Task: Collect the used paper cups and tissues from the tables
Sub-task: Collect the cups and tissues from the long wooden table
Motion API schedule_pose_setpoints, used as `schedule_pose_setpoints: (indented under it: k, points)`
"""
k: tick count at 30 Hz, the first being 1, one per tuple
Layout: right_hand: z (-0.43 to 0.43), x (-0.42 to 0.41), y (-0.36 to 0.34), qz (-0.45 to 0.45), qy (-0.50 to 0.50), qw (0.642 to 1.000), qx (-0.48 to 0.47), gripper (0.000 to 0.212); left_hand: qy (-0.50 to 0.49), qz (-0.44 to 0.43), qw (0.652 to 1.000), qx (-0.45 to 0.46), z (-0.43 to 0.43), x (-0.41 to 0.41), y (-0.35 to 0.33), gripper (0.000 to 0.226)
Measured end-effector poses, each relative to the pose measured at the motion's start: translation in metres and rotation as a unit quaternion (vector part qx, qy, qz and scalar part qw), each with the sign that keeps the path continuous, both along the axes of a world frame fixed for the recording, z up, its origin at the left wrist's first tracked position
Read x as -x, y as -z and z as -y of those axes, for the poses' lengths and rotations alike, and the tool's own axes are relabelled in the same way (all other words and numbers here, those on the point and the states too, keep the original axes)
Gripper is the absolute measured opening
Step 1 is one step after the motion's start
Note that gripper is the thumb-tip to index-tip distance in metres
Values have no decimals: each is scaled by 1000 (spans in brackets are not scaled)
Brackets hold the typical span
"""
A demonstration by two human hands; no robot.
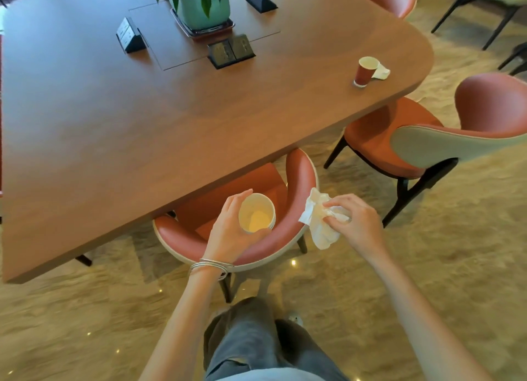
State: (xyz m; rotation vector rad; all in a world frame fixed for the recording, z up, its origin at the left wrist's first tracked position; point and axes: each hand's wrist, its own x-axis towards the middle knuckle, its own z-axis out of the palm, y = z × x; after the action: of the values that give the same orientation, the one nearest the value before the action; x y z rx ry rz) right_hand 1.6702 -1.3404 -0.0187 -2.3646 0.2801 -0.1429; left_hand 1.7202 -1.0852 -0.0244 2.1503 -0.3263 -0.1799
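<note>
Floor: beige carpet (427, 266), mottled pile. Table (114, 124): brown wood veneer, smooth, with a rounded corner. Two orange-red padded chairs with curved backs, one (299, 181) tucked under the near edge, one (385, 141) by the corner. At the table centre is a mint-green plant pot (205, 10) on a tray, with black socket boxes (231, 51) around it. Near the rounded corner a red paper cup (366, 71) stands upright, a crumpled white tissue (381, 72) touching it. Left hand (228, 229): fingers and thumb curled round a white-lined cup (256, 213), held over the tucked chair. Right hand (359, 221): pinching a crumpled tissue (319, 221) beside that cup.
</note>
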Motion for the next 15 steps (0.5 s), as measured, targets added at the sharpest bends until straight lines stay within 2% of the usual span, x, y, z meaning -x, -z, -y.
schedule_pose_setpoints:
  k: [15]
  points:
    - [62,-19,13,-21,31,999,-20,24,32,-25,999,-15,74,-37,14,83]
